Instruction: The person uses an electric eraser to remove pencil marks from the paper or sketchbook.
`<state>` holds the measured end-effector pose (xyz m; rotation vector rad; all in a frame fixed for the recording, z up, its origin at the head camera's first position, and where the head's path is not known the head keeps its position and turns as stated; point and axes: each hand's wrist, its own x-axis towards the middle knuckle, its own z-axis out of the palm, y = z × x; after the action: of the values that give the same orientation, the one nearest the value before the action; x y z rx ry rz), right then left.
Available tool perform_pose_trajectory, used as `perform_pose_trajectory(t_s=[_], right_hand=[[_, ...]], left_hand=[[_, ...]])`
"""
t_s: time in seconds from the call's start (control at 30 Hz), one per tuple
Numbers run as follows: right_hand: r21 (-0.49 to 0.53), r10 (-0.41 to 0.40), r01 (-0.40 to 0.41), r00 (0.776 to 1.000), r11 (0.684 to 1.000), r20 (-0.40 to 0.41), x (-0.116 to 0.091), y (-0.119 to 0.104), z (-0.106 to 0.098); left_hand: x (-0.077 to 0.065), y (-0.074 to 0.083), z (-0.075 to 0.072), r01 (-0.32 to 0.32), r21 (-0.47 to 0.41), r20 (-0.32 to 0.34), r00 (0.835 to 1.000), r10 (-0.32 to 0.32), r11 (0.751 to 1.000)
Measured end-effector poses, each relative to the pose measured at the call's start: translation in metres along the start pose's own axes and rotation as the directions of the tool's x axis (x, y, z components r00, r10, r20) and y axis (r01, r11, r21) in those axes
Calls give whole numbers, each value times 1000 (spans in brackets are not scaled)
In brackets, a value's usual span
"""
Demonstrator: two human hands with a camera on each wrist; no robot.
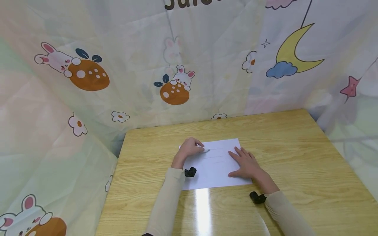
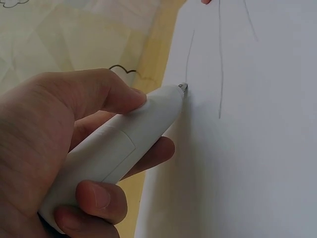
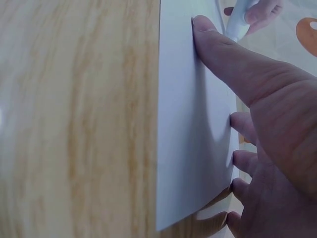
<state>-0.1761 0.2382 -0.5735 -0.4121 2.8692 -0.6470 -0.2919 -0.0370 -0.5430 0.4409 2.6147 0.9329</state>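
In the head view a white sheet of paper (image 1: 212,175) lies on the wooden table, bearing a few thin grey lines. My left hand (image 1: 190,147) grips a thick white pen (image 2: 116,141) with a small metal tip. The left wrist view has that tip at the end of one grey line, on or just over the paper; exact contact cannot be told. Thumb and fingers curl round the pen's body. At the sheet's right side my right hand (image 1: 246,164) rests with fingers spread, its thumb on the paper in the right wrist view.
The light wooden table (image 1: 141,183) extends around the sheet, with a bright reflection in front. Behind and at the sides hangs a cloth (image 1: 212,59) printed with rabbits, flowers and a moon. Small black pieces (image 1: 257,197) sit at both wrists.
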Motion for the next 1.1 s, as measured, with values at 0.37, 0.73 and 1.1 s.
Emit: perform_pose_trajectory(t_s=[0.37, 0.73, 1.1], right_hand=[[5, -2, 2, 1000, 1000, -9, -3, -1, -1], [8, -2, 2, 1000, 1000, -4, -2, -1, 0], [-5, -3, 3, 1000, 1000, -7, -2, -2, -2]], left_hand=[[-3, 3, 2, 10, 21, 13, 1000, -10, 1000], [-4, 4, 1, 8, 17, 1, 1000, -8, 1000], [-2, 9, 0, 3, 21, -2, 1000, -3, 1000]])
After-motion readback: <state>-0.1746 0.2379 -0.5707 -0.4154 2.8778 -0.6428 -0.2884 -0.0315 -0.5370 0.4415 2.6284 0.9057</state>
